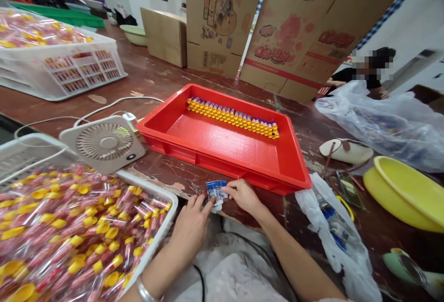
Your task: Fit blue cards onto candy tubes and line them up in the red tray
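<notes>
A small stack of blue printed labels (215, 190), with white edges showing below, lies at the table's front edge. My left hand (194, 221) grips the stack's left side, its thumb against the labels and fingers bent over the edge. From the other side, my right hand (244, 195) pinches the right edge between thumb and forefinger. Just beyond both hands sits a red tray (222, 161). Stacked rows of yellow-capped tubes (232, 114) with purple wrapping lie along its far side. To my left, a white basket (169, 198) is full of loose pink tubes with yellow caps (104, 228).
A small fan (107, 142) with a white cable stands left of the tray. Another filled crate (90, 68) is behind it. Cardboard boxes (222, 24) line the back. At right are a plastic bag (336, 228), a yellow basin (398, 195) and a person (373, 73) farther off.
</notes>
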`<state>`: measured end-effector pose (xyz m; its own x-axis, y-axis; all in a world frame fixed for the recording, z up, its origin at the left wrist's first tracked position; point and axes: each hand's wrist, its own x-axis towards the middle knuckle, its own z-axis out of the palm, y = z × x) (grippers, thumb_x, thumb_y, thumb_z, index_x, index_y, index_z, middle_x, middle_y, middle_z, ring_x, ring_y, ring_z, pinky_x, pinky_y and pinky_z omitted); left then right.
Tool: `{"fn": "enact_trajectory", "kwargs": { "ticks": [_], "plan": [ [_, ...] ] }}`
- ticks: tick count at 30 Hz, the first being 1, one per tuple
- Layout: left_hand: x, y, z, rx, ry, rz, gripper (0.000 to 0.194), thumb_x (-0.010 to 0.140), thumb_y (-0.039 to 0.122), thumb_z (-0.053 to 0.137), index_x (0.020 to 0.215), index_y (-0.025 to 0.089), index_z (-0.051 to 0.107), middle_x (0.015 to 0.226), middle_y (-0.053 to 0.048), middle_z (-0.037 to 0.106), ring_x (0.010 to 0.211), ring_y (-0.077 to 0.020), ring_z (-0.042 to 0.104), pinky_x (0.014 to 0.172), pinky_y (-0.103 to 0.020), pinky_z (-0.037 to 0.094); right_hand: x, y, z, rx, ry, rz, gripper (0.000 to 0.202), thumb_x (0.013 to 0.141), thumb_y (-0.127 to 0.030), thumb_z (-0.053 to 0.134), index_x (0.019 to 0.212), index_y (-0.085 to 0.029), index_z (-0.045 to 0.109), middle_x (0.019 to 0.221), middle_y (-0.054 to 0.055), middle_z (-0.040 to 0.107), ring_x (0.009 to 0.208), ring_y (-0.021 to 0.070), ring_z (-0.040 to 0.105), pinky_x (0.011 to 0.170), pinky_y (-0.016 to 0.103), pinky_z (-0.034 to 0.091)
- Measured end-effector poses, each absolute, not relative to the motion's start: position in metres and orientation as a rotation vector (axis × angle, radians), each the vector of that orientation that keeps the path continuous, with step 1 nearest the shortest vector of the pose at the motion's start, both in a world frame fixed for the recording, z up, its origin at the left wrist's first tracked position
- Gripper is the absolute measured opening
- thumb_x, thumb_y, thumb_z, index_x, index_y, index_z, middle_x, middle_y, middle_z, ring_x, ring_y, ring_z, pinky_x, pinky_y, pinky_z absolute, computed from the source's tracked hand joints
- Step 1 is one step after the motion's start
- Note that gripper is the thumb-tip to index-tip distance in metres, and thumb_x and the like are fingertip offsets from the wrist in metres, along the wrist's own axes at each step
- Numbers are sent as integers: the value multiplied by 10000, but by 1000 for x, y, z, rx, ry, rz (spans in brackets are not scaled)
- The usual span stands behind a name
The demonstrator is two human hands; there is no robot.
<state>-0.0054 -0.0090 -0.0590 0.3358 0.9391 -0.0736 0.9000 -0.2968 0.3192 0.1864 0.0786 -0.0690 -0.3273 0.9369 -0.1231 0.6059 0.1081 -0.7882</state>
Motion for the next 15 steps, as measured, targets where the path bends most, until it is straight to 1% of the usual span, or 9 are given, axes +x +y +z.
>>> {"fn": "enact_trajectory", "kwargs": {
  "ticks": [3, 6, 8, 10, 12, 15],
  "plan": [
    [-2, -13, -55, 2284, 1659, 200, 551, 873, 84, 462, 1418, 159, 486, 1378, -159, 547, 1263, -330, 453, 986, -464, 471, 189, 79, -63, -1434, -2044, 1089, 468, 878, -482, 518, 514, -188, 521, 500, -22, 509, 516, 135, 458, 549, 256, 330],
    [-6, -15, -49, 2276, 1626, 279, 512, 866, 99, 503, 1370, 187, 526, 1352, -142, 573, 1211, -293, 507, 957, -422, 489, 193, 76, -56, -1378, -1982, 1053, 448, 848, -506, 560, 527, -194, 523, 538, -11, 525, 547, 151, 470, 555, 264, 350],
    [-24, -14, -42, 2250, 1651, 283, 409, 883, 114, 497, 1264, 219, 606, 1247, -108, 634, 1118, -244, 567, 932, -371, 496, 199, 73, -49, -1379, -1876, 1056, 397, 828, -507, 602, 594, -188, 596, 587, 0, 562, 570, 162, 493, 553, 268, 370],
    [-55, -16, -32, 2191, 1780, 225, 341, 891, 97, 460, 1129, 221, 671, 1120, -94, 668, 1036, -226, 594, 911, -355, 492, 207, 68, -40, -1413, -1758, 1088, 350, 805, -510, 644, 702, -177, 673, 617, 5, 580, 566, 164, 499, 528, 268, 371],
    [-95, -20, -22, 2120, 1951, 129, 347, 858, 42, 429, 1021, 188, 699, 1024, -119, 665, 992, -256, 594, 872, -389, 489, 215, 63, -31, -1439, -1662, 1116, 339, 781, -510, 681, 771, -171, 703, 620, 6, 575, 550, 157, 486, 501, 265, 357],
    [-152, -30, -16, 2034, 2132, -55, 352, 791, -15, 406, 882, 145, 706, 849, -137, 621, 884, -299, 591, 740, -408, 480, 221, 55, -24, -1438, -1560, 1169, 340, 758, -509, 721, 754, -170, 703, 597, 6, 547, 525, 141, 449, 473, 260, 331]
  ]
}}
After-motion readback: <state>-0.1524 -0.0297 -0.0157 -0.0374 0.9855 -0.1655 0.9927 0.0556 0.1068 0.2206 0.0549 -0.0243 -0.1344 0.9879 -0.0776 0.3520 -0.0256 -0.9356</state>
